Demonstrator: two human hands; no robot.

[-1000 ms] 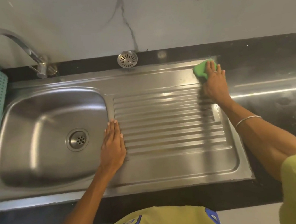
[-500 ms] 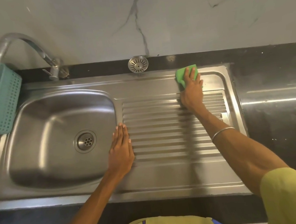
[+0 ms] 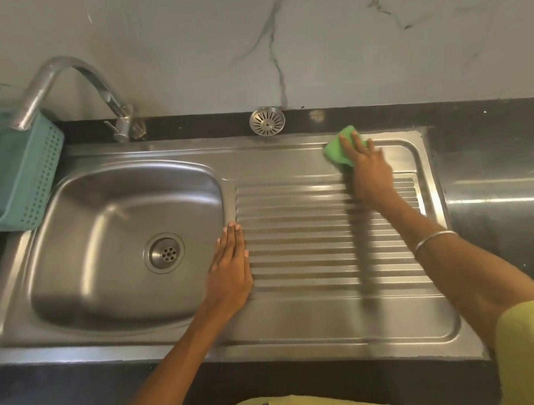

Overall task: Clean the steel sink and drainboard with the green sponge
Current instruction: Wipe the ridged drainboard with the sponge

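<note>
the right hand (image 3: 367, 166) presses the green sponge (image 3: 337, 150) flat with spread fingers at the drainboard (image 3: 310, 317) 1 o'clock corner. the left hand (image 3: 230, 270), fingers together, rests at 9 o'clock beside the sink (image 3: 117, 231). better to wipe along the ridges with even pressure.

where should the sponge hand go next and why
Probably draw the green sponge toward the person across the ribs. The right hand presses it flat at the far edge of the drainboard, above the ribbed part. The left hand lies flat at the sink divider, clear of that path.
</note>
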